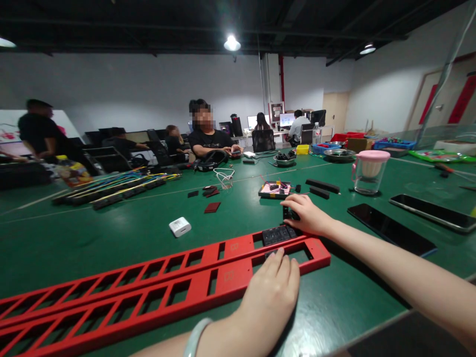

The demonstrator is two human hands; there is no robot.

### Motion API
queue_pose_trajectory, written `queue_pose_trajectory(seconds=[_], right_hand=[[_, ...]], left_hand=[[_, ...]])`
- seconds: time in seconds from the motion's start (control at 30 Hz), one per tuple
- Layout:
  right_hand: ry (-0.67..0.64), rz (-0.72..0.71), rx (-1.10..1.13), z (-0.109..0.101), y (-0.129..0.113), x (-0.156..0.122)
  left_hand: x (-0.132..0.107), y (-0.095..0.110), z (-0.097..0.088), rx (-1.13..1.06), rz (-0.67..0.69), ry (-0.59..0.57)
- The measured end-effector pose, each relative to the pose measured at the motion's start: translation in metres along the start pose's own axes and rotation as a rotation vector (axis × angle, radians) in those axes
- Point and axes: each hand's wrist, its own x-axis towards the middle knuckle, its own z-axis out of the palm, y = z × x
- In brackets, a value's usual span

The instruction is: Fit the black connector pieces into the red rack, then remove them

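Note:
Two long red slotted frames [234, 273] lie side by side across the green table. Bent over the right end of the nearer one is my left hand [273, 292], its fingers curled down into the large opening. A bit of a dark piece shows by its fingertips; the thumb and whatever lies under the palm are hidden. Past the far frame, my right hand [307, 214] pinches a small black block [286, 214], held upright near that frame's right end. Several black blocks [277, 235] sit in a row in the far frame's opening, just left of my right hand.
A white charger [180, 227] and dark red pieces [212, 208] lie beyond the frames. A small parts tray [275, 189], black bars [323, 186], a pink-lidded cup [371, 171] and two phones [390, 228] stand around my right arm. A person [210, 139] sits across the table.

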Motion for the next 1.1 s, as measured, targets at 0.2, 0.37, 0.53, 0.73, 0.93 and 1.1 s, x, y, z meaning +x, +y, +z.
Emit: queue_pose_trajectory(seconds=[0.2, 0.37, 0.53, 0.73, 0.93, 1.1], right_hand=[[0.001, 0.058, 0.081, -0.001, 0.001, -0.002], [0.006, 0.121, 0.187, -0.004, 0.0, -0.002], [0.051, 0.143, 0.306, -0.004, -0.002, -0.001], [0.145, 0.444, 0.689, 0.006, -0.005, 0.001], [0.221, 0.636, 0.952, 0.008, -0.009, 0.004], [0.287, 0.685, 1.039, 0.005, -0.008, 0.005]], left_hand=[[0.003, -0.017, -0.001, -0.052, -0.257, -0.206], [0.0, -0.038, -0.004, -0.16, -0.444, -0.432], [-0.004, -0.045, -0.005, -0.17, -0.553, -0.552], [-0.005, -0.045, 0.0, -0.235, -0.485, -0.518], [-0.005, -0.045, 0.006, -0.258, -0.43, -0.422], [0.003, -0.044, 0.008, -0.285, -0.43, -0.434]])
